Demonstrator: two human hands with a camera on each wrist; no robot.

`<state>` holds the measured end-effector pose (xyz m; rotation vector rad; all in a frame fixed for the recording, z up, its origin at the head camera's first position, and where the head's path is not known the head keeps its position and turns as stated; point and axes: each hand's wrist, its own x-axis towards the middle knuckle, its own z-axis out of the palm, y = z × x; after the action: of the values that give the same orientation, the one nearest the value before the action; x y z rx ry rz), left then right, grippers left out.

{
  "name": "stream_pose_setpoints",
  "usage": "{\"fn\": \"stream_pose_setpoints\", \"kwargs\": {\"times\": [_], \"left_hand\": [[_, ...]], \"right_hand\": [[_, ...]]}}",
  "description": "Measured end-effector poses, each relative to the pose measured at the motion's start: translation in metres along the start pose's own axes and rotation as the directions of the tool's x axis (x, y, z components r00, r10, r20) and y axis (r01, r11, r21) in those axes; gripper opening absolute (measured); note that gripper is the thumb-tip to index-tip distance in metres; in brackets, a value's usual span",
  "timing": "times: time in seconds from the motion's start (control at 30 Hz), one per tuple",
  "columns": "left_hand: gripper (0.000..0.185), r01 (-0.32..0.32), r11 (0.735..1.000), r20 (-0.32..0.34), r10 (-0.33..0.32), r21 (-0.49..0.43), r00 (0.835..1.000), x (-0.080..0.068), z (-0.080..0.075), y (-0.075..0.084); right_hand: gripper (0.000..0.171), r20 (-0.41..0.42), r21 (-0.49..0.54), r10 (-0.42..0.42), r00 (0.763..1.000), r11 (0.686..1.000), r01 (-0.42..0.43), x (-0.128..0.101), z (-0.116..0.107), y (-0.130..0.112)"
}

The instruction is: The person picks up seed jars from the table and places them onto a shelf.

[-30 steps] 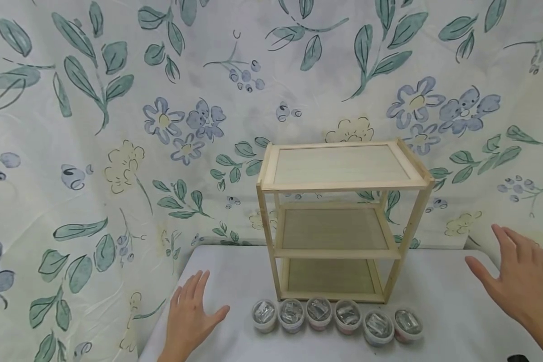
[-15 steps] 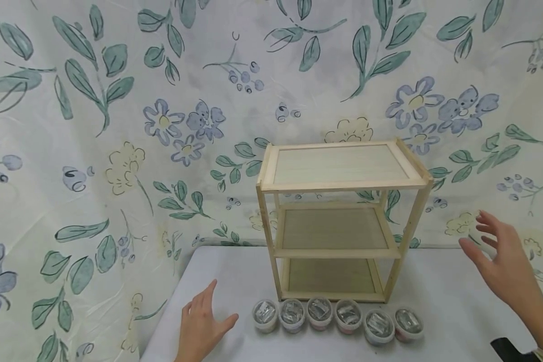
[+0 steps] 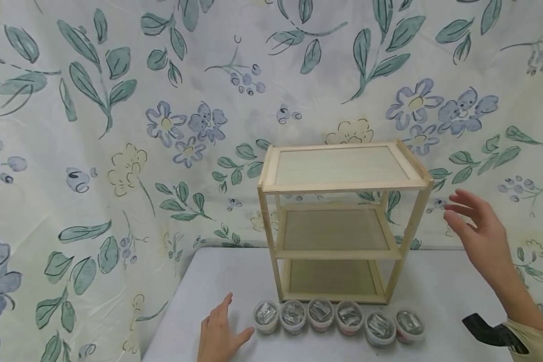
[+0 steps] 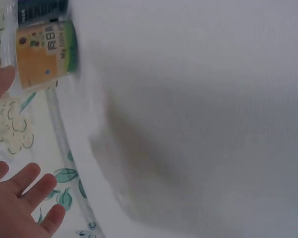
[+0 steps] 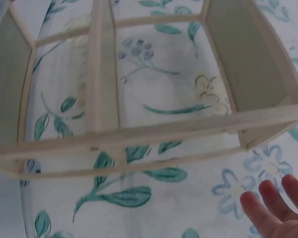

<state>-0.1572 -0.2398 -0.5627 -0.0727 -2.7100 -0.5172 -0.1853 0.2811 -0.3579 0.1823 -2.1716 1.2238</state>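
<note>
The wooden shelf rack (image 3: 341,221) stood upright at the back of the white table (image 3: 439,291), against the floral cloth backdrop (image 3: 117,125); it served as the landmark for all positions below. It had three tiers, none carrying anything. The right wrist view showed the rack's side frame (image 5: 139,134) close up, with the backdrop visible through it.

In front of the rack's base, a row of six small tubs (image 3: 337,317) with foil lids sat on the table, side by side and upright, the row running slightly past the rack's right front leg. The left wrist view showed the side of one tub (image 4: 42,54), with an orange label.

The left hand (image 3: 219,334) rested flat on the table to the front left of the rack, fingers straight, thumb pointing toward the leftmost tub and just short of it. It held nothing.

The right hand (image 3: 475,226) was raised in the air to the right of the rack, level with the middle tier, fingers spread and relaxed, near the right front post but apart from it. It held nothing.

The two hands were well apart, one on each side of the rack.
</note>
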Motion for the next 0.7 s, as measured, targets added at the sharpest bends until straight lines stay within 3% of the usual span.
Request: {"fn": "stream_pose_setpoints", "kwargs": {"times": [0.17, 0.27, 0.37, 0.5, 0.7], "left_hand": [[0.101, 0.08, 0.995, 0.103, -0.072, -0.067, 0.992, -0.004, 0.008, 0.006], [0.101, 0.118, 0.984, 0.16, -0.096, -0.135, 0.982, -0.003, 0.011, 0.011], [0.101, 0.127, 0.973, 0.203, -0.087, -0.192, 0.975, 0.0, 0.016, 0.016], [0.101, 0.133, 0.96, 0.255, -0.068, -0.247, 0.965, 0.003, 0.024, 0.024], [0.1, 0.162, 0.945, 0.334, -0.061, -0.284, 0.941, 0.006, 0.03, 0.032]], "right_hand": [[0.053, 0.068, 0.183, 0.005, 0.998, 0.983, -0.017, 0.01, 0.007, -0.003], [0.05, 0.115, 0.362, 0.009, 0.993, 0.931, -0.051, 0.014, 0.014, -0.004], [0.047, 0.147, 0.396, 0.031, 0.989, 0.914, -0.088, 0.013, 0.02, -0.005], [0.046, 0.183, 0.359, 0.03, 0.983, 0.928, -0.095, 0.012, 0.028, -0.009], [0.032, 0.155, 0.462, 0.008, 0.988, 0.883, -0.08, 0.016, 0.04, -0.009]]}}
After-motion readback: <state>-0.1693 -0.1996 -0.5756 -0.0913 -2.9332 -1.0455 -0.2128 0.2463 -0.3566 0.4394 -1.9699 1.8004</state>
